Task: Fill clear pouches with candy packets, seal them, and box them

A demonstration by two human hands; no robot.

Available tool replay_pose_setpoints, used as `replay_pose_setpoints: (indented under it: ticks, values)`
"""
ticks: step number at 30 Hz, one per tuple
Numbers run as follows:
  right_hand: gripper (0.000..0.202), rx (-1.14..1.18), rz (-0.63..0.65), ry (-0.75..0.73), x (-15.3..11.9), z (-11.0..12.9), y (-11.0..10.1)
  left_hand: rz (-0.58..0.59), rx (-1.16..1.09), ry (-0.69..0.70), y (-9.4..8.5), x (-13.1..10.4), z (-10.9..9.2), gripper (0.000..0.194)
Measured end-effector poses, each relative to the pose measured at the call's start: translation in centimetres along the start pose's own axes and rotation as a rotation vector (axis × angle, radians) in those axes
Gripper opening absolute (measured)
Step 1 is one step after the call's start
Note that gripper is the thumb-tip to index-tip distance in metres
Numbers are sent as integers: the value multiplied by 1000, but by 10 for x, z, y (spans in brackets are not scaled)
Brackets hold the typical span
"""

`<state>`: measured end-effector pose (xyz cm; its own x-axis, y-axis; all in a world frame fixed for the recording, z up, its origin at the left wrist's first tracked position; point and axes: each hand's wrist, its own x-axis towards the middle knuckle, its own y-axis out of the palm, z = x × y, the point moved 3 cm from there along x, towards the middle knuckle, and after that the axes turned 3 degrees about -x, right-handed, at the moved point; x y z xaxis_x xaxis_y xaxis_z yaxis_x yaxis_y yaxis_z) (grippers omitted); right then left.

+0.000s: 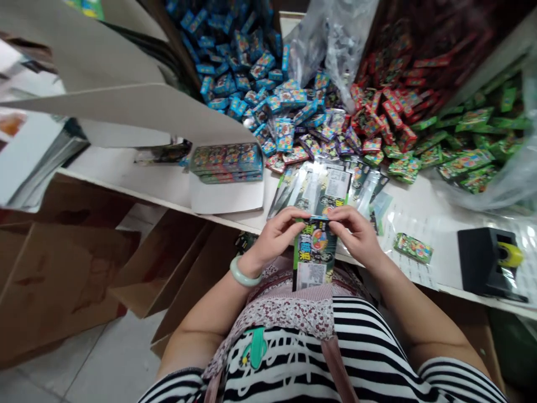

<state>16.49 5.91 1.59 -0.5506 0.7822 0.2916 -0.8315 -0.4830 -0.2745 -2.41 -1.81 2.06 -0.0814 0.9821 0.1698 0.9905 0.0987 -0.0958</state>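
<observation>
Your fingers (pixel 302 218), left hand (pixel 279 238) and right hand (pixel 356 238) alike, pinch the top edge of the printed pouch (pixel 314 252).

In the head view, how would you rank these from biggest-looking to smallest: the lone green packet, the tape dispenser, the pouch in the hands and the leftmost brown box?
1. Brown box
2. Tape dispenser
3. Pouch, held by left hand and right hand
4. Green packet
</observation>
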Motion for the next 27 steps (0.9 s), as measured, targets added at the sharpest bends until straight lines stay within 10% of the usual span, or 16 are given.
replay_pose_setpoints:
  ticks: [7,10,13,17,27]
  values:
    - [18,-26,105,27,4,-4,-7,-55,125,66,4,15,6,7]
    - [29,-103,30,123,-4,-30,-63,-90,154,65,0,22,15,5]
    - [24,-437,-367,338,-23,-68,-149,-143,182,55,-5,23,24,6]
    - [24,-875,-314,598,-42,-113,-218,-159,185,53,-3,25,28,9]
    - [18,-890,-264,574,-60,-126,-213,-155,197,39,-1,30,27,10]
